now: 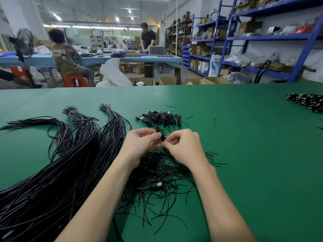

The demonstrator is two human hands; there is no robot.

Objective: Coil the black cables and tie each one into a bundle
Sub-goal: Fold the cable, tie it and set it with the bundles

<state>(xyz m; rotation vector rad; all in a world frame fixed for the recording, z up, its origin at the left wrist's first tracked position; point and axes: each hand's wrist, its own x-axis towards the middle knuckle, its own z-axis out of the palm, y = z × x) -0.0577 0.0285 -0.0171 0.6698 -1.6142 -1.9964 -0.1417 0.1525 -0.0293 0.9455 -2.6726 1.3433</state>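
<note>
Your left hand (142,139) and right hand (181,144) both pinch one small coiled cable (161,134) above the green surface (244,137); cardboard boxes (167,80) sit at 12 o'clock.

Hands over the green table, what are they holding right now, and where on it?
Both the left hand and right hand pinch one small coiled black cable at its middle, fingertips meeting around it.

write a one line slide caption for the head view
Both hands pinch a coiled black cable above loose ties on the green table.
</note>
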